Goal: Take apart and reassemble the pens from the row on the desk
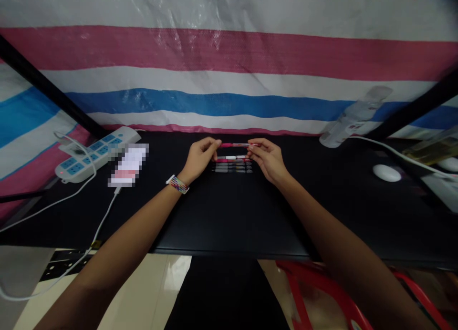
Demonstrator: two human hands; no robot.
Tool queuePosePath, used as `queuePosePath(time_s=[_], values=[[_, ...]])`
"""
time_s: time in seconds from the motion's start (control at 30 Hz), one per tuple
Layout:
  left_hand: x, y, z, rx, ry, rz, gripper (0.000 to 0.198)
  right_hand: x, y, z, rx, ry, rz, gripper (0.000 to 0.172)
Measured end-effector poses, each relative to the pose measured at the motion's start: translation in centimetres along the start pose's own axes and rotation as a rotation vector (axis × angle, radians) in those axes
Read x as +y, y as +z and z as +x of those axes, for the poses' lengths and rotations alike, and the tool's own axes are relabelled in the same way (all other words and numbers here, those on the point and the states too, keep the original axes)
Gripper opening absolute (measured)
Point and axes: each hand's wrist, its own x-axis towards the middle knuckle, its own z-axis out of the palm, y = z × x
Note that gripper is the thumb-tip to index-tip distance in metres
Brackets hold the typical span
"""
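Note:
A red pen point(234, 145) is held level between my two hands, a little beyond a row of other pens. My left hand point(201, 157) pinches its left end between thumb and fingers. At the other end, the fingers of my right hand point(266, 158) close on the tip. Just nearer to me, several pens point(233, 168) lie side by side on the black table point(229, 215); they have clear barrels with dark parts. Behind these are a white pen point(232, 157) and a pink-red one. A woven band circles my left wrist.
At left stand a white power strip point(123, 137) with blue sockets and a blurred phone point(129, 165) on a white cable point(105, 215). To the right are a clear bottle point(352, 118), a white mouse point(387, 173) and another cable. Striped sheeting point(229, 53) hangs behind the table.

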Motion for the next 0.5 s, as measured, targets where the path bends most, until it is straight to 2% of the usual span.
queuePosePath(time_s=[0.13, 0.23, 0.27, 0.37, 0.5], values=[[0.1, -0.2, 0.1, 0.030, 0.029, -0.018, 0.022, -0.1, -0.1, 0.1, 0.013, 0.008, 0.012, 0.020], [0.0, -0.4, 0.2, 0.063, 0.031, 0.059, 0.044, -0.1, -0.3, 0.3, 0.012, 0.012, 0.023, 0.015], [-0.1, -0.5, 0.3, 0.080, 0.031, 0.057, 0.040, -0.1, -0.4, 0.3, 0.016, 0.014, 0.030, 0.013], [-0.5, -0.6, 0.6, 0.119, 0.015, -0.007, 0.009, -0.1, -0.7, 0.6, 0.039, 0.020, 0.051, 0.011], [-0.9, -0.7, 0.8, 0.154, 0.007, -0.039, 0.012, -0.2, -1.1, 0.9, 0.074, 0.016, 0.056, 0.011]])
